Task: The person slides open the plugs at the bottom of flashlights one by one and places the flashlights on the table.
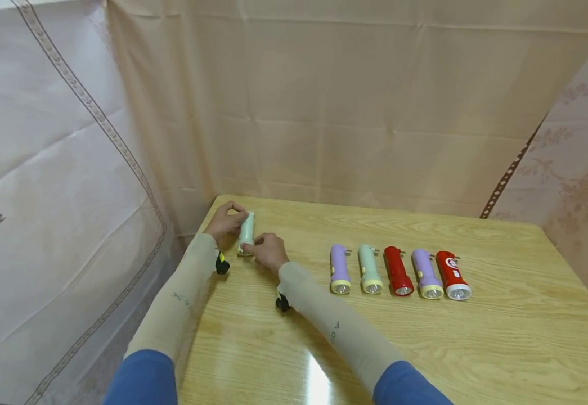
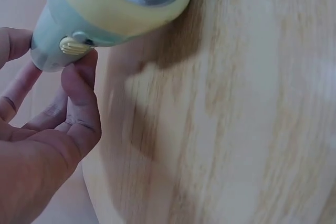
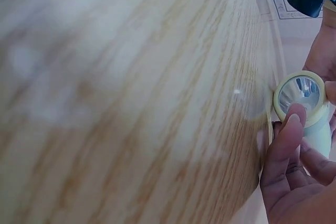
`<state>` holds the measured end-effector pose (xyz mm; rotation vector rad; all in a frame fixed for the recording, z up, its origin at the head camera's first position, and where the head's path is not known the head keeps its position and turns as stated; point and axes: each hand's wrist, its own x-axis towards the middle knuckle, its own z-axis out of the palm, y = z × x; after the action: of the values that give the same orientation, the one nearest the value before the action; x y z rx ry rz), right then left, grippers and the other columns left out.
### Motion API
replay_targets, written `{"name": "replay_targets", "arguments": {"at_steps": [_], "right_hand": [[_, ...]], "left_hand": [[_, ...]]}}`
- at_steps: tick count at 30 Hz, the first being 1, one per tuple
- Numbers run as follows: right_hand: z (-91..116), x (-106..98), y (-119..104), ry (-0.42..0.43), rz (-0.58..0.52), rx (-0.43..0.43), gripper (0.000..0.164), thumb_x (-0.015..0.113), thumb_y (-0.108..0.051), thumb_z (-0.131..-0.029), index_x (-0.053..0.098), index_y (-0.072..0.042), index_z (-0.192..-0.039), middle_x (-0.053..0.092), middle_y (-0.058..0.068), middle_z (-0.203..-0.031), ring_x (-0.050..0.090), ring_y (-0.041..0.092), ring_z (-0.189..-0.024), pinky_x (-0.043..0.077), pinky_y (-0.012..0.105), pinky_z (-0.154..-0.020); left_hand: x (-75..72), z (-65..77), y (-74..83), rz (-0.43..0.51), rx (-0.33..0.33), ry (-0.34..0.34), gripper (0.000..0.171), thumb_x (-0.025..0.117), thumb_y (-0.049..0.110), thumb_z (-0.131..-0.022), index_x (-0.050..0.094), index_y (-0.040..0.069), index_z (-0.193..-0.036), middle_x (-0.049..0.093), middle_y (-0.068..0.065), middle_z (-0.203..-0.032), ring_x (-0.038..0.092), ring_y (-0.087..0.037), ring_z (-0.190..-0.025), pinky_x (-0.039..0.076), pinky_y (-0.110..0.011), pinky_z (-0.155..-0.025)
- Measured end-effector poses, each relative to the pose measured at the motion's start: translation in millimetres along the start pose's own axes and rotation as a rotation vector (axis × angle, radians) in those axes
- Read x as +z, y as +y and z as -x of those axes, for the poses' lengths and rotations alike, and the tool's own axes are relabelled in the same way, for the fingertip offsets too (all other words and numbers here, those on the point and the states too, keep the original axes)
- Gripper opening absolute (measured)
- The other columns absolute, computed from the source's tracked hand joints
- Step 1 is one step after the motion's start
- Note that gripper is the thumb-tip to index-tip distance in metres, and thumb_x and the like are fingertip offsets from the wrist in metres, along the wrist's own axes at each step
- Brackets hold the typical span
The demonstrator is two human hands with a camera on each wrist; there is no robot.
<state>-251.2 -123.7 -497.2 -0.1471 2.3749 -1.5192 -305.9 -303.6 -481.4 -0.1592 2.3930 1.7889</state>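
Note:
A mint green flashlight (image 1: 247,228) with a pale yellow head lies near the table's far left corner. My left hand (image 1: 225,220) pinches its tail end between thumb and fingers. At the head end, my right hand (image 1: 270,251) holds the yellow rim, with the thumb over the lens edge in the right wrist view. A small ridged yellow switch (image 2: 73,46) shows on the flashlight's side in the left wrist view. The clear reflector (image 3: 299,94) faces the right wrist camera. Part of the flashlight's body is hidden behind the fingers.
Right of the hands stands a row of flashlights: purple (image 1: 340,267), mint green (image 1: 369,267), red (image 1: 397,270), another purple (image 1: 426,273) and a red one with a white rim (image 1: 452,273). Cloth hangs behind the wooden table (image 1: 516,315) and at both sides.

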Motion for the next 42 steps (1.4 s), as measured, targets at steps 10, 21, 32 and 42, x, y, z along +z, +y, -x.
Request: {"name": "replay_targets", "arguments": {"at_steps": [10, 21, 32, 42], "right_hand": [[6, -5, 1, -0.031, -0.051, -0.011, 0.046, 0.081, -0.038, -0.09, 0.07, -0.001, -0.115, 0.073, 0.005, -0.093, 0.068, 0.017, -0.064, 0.054, 0.027, -0.054], [10, -21, 6, -0.125, -0.125, 0.021, 0.045, 0.081, -0.033, -0.092, 0.066, -0.002, -0.121, 0.071, 0.008, -0.097, 0.063, 0.018, -0.061, 0.054, 0.029, -0.055], [21, -22, 7, -0.133, -0.107, 0.063, 0.046, 0.083, -0.034, -0.089, 0.065, -0.006, -0.121, 0.07, 0.006, -0.091, 0.058, 0.017, -0.063, 0.041, 0.027, -0.048], [43, -30, 12, -0.146, -0.086, 0.049, 0.048, 0.083, -0.037, -0.089, 0.065, -0.006, -0.121, 0.071, 0.007, -0.094, 0.06, 0.019, -0.068, 0.044, 0.029, -0.052]], "left_hand": [[4.2, 5.5, -0.2, 0.003, 0.025, 0.052, 0.03, 0.063, 0.024, -0.103, 0.055, 0.002, -0.123, 0.059, -0.024, -0.13, 0.068, -0.026, -0.094, 0.058, -0.042, -0.084], [17.0, 7.8, 3.4, -0.038, -0.003, 0.09, 0.036, 0.064, 0.03, -0.104, 0.064, 0.004, -0.129, 0.061, -0.018, -0.131, 0.067, -0.028, -0.098, 0.059, -0.038, -0.084], [18.4, 23.2, 2.2, 0.02, 0.0, 0.062, 0.037, 0.068, 0.031, -0.102, 0.063, 0.006, -0.129, 0.06, -0.016, -0.132, 0.067, -0.031, -0.109, 0.058, -0.042, -0.091], [29.1, 44.6, 6.2, 0.029, 0.005, 0.057, 0.037, 0.068, 0.03, -0.102, 0.063, 0.005, -0.128, 0.062, -0.018, -0.127, 0.065, -0.03, -0.108, 0.057, -0.045, -0.093]]}}
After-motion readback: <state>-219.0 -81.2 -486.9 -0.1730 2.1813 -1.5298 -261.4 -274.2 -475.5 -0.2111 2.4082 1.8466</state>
